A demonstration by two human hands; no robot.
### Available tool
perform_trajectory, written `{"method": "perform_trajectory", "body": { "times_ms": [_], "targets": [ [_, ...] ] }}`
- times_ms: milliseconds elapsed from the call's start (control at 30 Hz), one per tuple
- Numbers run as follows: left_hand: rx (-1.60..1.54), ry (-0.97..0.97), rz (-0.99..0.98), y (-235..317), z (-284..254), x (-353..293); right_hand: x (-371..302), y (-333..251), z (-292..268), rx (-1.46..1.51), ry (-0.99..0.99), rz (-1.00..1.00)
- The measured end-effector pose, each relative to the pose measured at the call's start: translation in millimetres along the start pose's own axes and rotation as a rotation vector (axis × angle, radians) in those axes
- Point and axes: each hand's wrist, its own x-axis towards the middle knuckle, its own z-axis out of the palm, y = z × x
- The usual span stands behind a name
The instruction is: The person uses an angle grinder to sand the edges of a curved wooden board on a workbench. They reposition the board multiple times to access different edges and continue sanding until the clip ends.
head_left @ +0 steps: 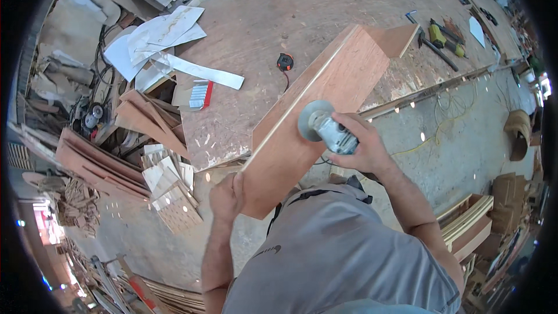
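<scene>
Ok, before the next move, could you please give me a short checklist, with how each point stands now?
1. Left hand steadying the board: ok, it grips the near end.
2. Right hand holding the grinder: ok, fingers are wrapped around its body.
3. Board fully on the table: not ok, its near end sticks out past the table edge.
4. Tape measure away from the disc: ok, it lies on the table, beyond the board.
5. Disc standing still: cannot tell from one picture.
</scene>
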Motion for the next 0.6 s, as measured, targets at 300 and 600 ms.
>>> {"method": "perform_trajectory", "body": {
  "times_ms": [300,600],
  "targets": [
    [0.082,0.028,0.023,-13.8,18.4,3.5,20.1,-24.3,52.7,-0.090,-0.137,-0.005],
    [0.083,0.051,0.045,-18.3,15.3,0.2,40.1,12.2,0.4,-0.118,-0.076,0.108]
  ]
}}
